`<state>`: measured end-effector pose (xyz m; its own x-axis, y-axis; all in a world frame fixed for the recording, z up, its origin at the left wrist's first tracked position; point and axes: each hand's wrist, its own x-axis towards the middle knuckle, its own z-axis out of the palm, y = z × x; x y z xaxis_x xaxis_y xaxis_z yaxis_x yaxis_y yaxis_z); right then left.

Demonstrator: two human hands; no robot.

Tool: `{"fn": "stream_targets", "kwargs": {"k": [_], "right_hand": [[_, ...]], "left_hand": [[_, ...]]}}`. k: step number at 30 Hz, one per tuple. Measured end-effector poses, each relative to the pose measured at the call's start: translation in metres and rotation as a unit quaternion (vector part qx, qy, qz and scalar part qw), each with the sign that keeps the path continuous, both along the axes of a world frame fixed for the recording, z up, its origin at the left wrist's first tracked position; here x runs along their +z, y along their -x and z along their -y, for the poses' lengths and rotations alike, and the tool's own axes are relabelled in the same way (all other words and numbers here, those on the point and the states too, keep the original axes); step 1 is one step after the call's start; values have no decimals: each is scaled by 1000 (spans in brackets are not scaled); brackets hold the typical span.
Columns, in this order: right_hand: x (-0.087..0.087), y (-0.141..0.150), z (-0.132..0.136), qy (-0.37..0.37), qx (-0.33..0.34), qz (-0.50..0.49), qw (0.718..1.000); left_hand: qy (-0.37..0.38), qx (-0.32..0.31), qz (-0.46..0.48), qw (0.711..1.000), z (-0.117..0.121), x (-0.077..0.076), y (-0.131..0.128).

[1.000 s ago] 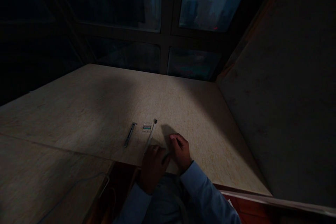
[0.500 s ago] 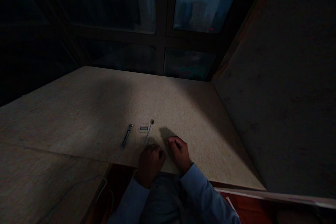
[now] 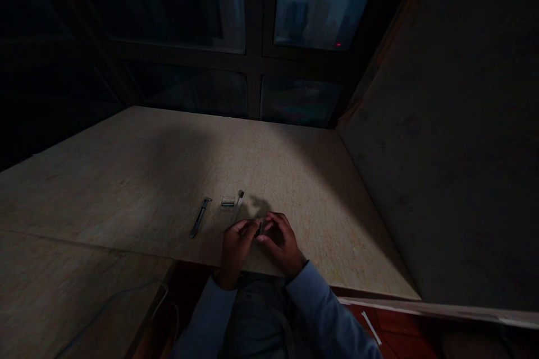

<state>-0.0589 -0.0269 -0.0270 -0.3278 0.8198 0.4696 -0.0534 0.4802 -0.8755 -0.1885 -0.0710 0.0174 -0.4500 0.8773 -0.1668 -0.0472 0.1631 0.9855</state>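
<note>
My left hand (image 3: 234,247) and my right hand (image 3: 281,242) meet over the near edge of the pale table (image 3: 126,179). Together their fingertips pinch a small dark object (image 3: 258,228) that is too dim to name. Just beyond the left hand lies a thin light stick with a dark tip (image 3: 238,202). A small cartridge-like piece (image 3: 228,202) rests to its left, and further left a dark razor-like handle (image 3: 199,217). Both arms wear light blue sleeves.
A tall panel (image 3: 442,151) walls off the table's right side. Dark window panes (image 3: 252,39) rise behind the far edge. A second tabletop (image 3: 63,291) with a thin cable (image 3: 105,308) sits lower left. White strips (image 3: 370,328) lie on the reddish floor at right.
My hands have come together and lifted slightly forward, now both pinching a small dark object. Earlier they were apart, the left one curled near the stick's lower end.
</note>
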Motion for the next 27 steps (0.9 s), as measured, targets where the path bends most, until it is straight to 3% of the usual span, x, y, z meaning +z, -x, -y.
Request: {"fn": "stream_targets", "kwargs": {"k": [10, 19, 27], "right_hand": [[6, 1, 0, -7, 29, 30, 999], [1, 2, -1, 18, -24, 23, 999], [-6, 2, 0, 25, -10, 4, 1000]], "left_hand": [[-10, 16, 57, 998, 0, 1, -4], [6, 6, 85, 996, 3, 4, -4], [38, 2, 104, 994, 3, 8, -3]]}}
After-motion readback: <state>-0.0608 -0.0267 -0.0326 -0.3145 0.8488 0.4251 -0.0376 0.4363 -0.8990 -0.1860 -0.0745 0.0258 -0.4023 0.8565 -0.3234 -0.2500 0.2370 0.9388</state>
